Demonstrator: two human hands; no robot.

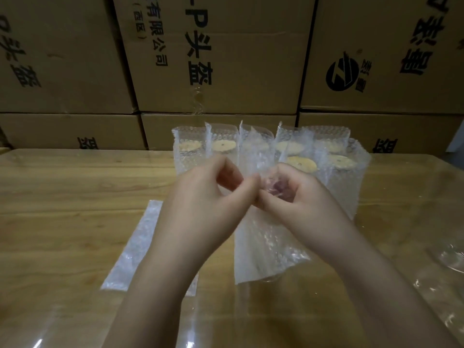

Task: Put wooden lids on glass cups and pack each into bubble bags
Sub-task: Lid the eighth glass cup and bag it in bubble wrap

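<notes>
A clear bubble bag (pixel 266 249) hangs between my hands above the wooden table (pixel 62 197). My left hand (pixel 211 197) pinches its top edge with thumb and fingers. My right hand (pixel 291 194) grips the same mouth from the right, its fingers curled into the plastic. Whether anything is inside the bag cannot be told. Behind my hands stand several packed bubble bags (pixel 190 151), each showing a round wooden lid (pixel 301 164) on a glass cup inside.
A flat stack of empty bubble bags (pixel 135 247) lies on the table to the left. A bare glass cup (pixel 452 257) shows at the right edge. Stacked cardboard boxes (pixel 213 59) wall off the far side of the table.
</notes>
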